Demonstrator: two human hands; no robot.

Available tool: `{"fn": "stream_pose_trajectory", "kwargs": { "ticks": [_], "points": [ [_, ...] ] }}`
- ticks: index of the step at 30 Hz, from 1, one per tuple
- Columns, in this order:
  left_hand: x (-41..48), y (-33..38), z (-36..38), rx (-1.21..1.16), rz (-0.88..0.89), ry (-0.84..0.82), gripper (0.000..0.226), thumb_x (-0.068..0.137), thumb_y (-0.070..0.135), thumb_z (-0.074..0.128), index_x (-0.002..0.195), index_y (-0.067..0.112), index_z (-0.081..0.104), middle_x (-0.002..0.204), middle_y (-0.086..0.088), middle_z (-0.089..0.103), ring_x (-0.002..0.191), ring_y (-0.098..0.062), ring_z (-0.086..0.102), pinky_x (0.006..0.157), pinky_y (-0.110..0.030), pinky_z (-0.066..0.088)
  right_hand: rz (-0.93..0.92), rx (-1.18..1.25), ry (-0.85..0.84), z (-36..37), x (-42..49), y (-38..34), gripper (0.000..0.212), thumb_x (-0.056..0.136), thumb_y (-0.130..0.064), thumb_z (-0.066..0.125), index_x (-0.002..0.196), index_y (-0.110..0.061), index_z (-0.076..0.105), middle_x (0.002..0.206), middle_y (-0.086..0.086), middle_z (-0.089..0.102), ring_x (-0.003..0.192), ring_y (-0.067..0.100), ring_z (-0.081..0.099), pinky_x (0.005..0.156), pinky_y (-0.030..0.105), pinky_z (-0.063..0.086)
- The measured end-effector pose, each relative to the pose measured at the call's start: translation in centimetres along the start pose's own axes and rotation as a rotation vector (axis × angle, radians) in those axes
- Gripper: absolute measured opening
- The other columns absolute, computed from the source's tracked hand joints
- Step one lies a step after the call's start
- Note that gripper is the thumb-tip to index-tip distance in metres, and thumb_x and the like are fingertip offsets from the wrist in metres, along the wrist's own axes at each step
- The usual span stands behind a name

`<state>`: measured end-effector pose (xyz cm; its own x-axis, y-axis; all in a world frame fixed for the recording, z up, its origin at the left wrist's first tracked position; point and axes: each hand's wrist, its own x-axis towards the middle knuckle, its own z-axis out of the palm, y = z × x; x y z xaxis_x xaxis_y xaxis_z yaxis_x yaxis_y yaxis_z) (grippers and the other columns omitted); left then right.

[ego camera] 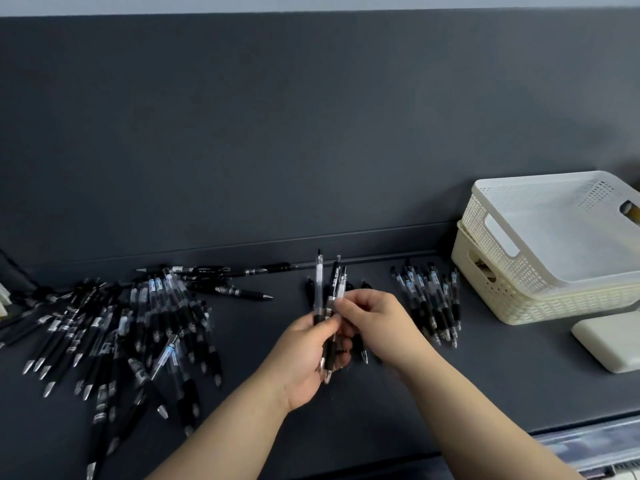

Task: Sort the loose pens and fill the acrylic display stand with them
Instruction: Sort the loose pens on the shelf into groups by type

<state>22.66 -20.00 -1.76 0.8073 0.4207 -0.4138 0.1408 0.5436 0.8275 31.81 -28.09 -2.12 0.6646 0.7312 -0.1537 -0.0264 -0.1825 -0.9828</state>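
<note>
Left hand (310, 356) grips pens (319, 282), right hand (375, 322) pinches one.

Wht print on black pen (334, 276) illegible; no other txt.

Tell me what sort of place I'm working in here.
Likely a stationery shop counter or stockroom: dozens of loose pens heaped on a dark countertop, and stacked plastic baskets at the right.
</note>
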Motion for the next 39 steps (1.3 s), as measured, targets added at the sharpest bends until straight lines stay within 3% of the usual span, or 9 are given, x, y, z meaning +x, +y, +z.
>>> {"fn": "stream_pose_trajectory", "kwargs": {
  "ticks": [4,6,11,16,21,27,31,36,39],
  "points": [
    [0.2,-0.1,-0.1,0.033,0.084,0.087,0.020,0.097,0.010,0.047,0.104,0.010,0.066,0.097,-0.004,0.070,0.092,-0.014,0.065,0.081,-0.027,0.049,0.070,0.216,0.167,-1.1,0.7,-0.1,0.021,0.094,-0.013,0.053,0.077,-0.005,0.064,0.069,0.011,0.065,0.058,0.018,0.056,0.055,0.027,0.048],
    [0.4,0.2,-0.7,0.040,0.102,0.123,0.021,0.097,0.011,0.047,0.109,0.010,0.065,0.086,-0.003,0.066,0.080,-0.014,0.062,0.076,-0.025,0.049,0.085,0.186,0.222,-2.6,1.1,-0.1,0.023,0.095,-0.014,0.050,0.077,-0.008,0.064,0.066,0.005,0.064,0.054,0.014,0.052,0.051,0.022,0.043],
    [0.4,0.3,-0.7,0.081,0.053,0.125,0.020,0.096,0.025,0.050,0.109,0.018,0.064,0.055,0.006,0.040,0.045,-0.006,0.031,0.047,-0.019,0.028,-0.017,-0.675,0.498,-7.4,1.6,0.5,0.027,0.096,-0.030,0.047,0.098,-0.012,0.067,0.068,0.003,0.064,0.070,0.023,0.059,0.062,0.025,0.038],
    [1.0,-0.1,0.6,0.033,0.045,0.105,0.024,0.098,0.033,0.045,0.111,0.019,0.061,0.055,0.004,0.040,0.043,-0.007,0.030,0.045,-0.019,0.026,0.097,-1.006,0.514,-9.3,2.0,2.1,0.021,0.091,-0.015,0.047,0.102,-0.002,0.059,0.107,0.018,0.056,0.097,0.038,0.056,0.069,0.034,0.042],
    [1.3,-0.2,1.6,0.059,0.035,0.064,0.022,0.099,0.029,0.043,0.109,0.020,0.061,0.059,0.002,0.048,0.047,-0.009,0.035,0.048,-0.021,0.031,-0.159,-0.751,0.448,-6.0,0.9,0.3,0.025,0.091,-0.027,0.055,0.106,-0.011,0.069,0.098,0.009,0.065,0.092,0.024,0.061,0.079,0.028,0.043],
    [0.9,-1.1,2.5,0.242,0.094,0.020,0.025,0.101,0.022,0.038,0.103,0.019,0.063,0.086,0.001,0.065,0.079,-0.011,0.059,0.073,-0.027,0.050,0.003,-0.205,0.127,-2.1,1.0,0.1,0.033,0.092,-0.027,0.054,0.063,-0.010,0.058,0.049,0.002,0.057,0.047,0.016,0.052,0.057,0.032,0.044],
    [1.2,-0.8,0.4,0.436,0.300,0.280,0.022,0.101,0.027,0.038,0.103,0.033,0.059,0.108,0.014,0.061,0.109,-0.006,0.055,0.102,-0.033,0.042,0.052,-0.283,0.254,-2.8,2.9,0.7,0.032,0.091,-0.023,0.055,0.068,-0.001,0.060,0.056,0.009,0.059,0.049,0.020,0.053,0.060,0.036,0.050],
    [1.8,-0.8,-0.1,0.522,0.306,0.296,0.025,0.101,0.030,0.036,0.114,0.032,0.057,0.116,0.012,0.054,0.103,0.002,0.050,0.087,-0.017,0.037,-0.037,-0.676,0.249,-2.8,3.2,0.4,0.037,0.093,-0.034,0.050,0.084,-0.001,0.064,0.071,0.017,0.068,0.069,0.029,0.064,0.069,0.034,0.051],
    [2.9,-1.4,0.8,0.647,0.332,0.245,0.027,0.100,0.030,0.037,0.110,0.025,0.062,0.117,0.005,0.057,0.104,-0.006,0.054,0.088,-0.025,0.042,-0.058,-0.514,0.199,-2.6,2.3,-0.2,0.040,0.095,-0.039,0.045,0.074,-0.010,0.064,0.067,0.011,0.067,0.061,0.024,0.062,0.064,0.031,0.049]
  ]
}}
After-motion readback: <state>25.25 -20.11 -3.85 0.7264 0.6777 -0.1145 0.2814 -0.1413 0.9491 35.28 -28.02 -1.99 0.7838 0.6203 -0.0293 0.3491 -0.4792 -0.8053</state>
